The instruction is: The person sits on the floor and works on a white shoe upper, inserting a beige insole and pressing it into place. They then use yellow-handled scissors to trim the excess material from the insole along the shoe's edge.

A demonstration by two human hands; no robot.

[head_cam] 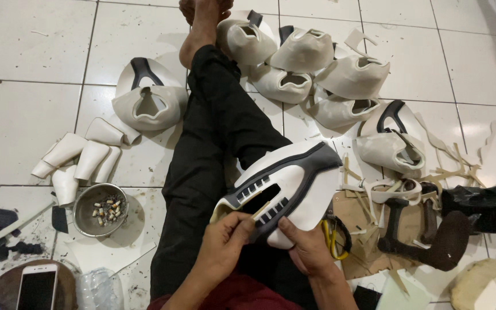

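A person sits on a white tiled floor (pixel 24 109), one black-trousered leg (pixel 213 138) stretched forward. Both hands hold a white and grey shoe upper (pixel 285 183) over the lap, its long axis slanting from lower left to upper right, away from the body. The left hand (pixel 222 241) pinches a thin pale strip (pixel 259 210) against the upper's slotted opening; the right hand (pixel 305 250) curls closed round the lower edge. The piece looks smooth, stiff and curved. Similar finished uppers (pixel 305 69) lie heaped ahead. A metal bowl (pixel 100 209) sits to the left.

Phone (pixel 37 287) cut by btm edge; foot (pixel 205 11) cropped top.
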